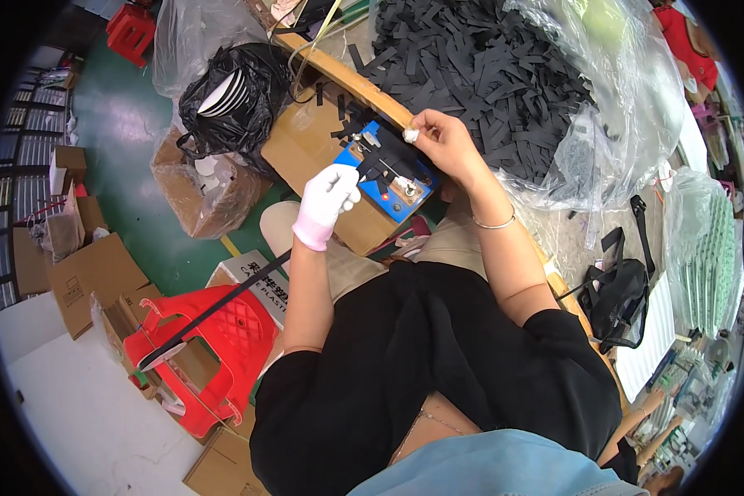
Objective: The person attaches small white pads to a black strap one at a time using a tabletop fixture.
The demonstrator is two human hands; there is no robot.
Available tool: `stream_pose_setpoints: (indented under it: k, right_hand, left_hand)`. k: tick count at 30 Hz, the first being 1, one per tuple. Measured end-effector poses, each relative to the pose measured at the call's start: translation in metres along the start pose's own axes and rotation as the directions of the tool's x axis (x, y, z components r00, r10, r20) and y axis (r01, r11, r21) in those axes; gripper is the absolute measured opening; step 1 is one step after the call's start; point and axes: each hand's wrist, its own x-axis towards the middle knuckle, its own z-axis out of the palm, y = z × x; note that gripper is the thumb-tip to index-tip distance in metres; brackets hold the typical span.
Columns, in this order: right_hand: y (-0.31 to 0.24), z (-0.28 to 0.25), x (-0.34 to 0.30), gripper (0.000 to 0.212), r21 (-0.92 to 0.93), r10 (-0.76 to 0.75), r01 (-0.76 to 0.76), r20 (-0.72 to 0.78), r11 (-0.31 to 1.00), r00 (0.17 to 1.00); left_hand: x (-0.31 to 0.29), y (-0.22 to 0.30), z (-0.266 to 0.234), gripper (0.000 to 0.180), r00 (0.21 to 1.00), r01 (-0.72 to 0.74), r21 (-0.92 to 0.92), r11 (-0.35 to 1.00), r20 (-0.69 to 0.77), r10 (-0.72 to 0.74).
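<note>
Now, step: black strap piece (378,165) being set on small blue press (386,171), judged mid-feed.
L hand (329,197): white glove, fingers closed narrow on strap end, at press's near-left edge.
R hand (444,139): bare, pinched shut on white knob (411,134) at press's far side.
Next: prob. needs strap squared before knob is worked.
Around: heap of cut black strips (471,74) in clear plastic just beyond; cardboard box (322,153) under press; red stool (211,351) lower left.
In way: loose strips near press, long black strap (215,310) trailing under L arm.
</note>
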Motion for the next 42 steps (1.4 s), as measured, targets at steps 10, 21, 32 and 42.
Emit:
stream_pose_setpoints:
  k: [10, 21, 32, 42]
  right_hand:
    - [-0.020, 0.000, -0.007, 0.018, 0.228, 0.023, -0.060, 0.163, 0.972, 0.986]
    - [-0.003, 0.000, 0.009, 0.015, -0.380, 0.051, -0.082, -0.090, 0.922, 0.995]
    - [-0.004, 0.005, 0.008, 0.014, -0.428, -0.019, -0.018, -0.082, 0.903, 0.996]
    - [-0.020, -0.002, -0.003, 0.014, 0.134, 0.105, -0.132, 0.193, 0.982, 0.976]
  left_hand:
    - [0.016, 0.011, 0.023, 0.015, 1.000, -0.021, 0.021, 1.000, -0.004, 0.021]
    - [0.009, -0.014, -0.007, 0.016, 0.996, 0.067, 0.218, 0.974, -0.076, -0.051]
    - [0.014, -0.024, -0.010, 0.015, 0.994, 0.058, 0.246, 0.968, -0.104, -0.033]
    - [0.010, 0.012, 0.014, 0.016, 0.999, -0.032, 0.028, 0.999, -0.018, 0.032]
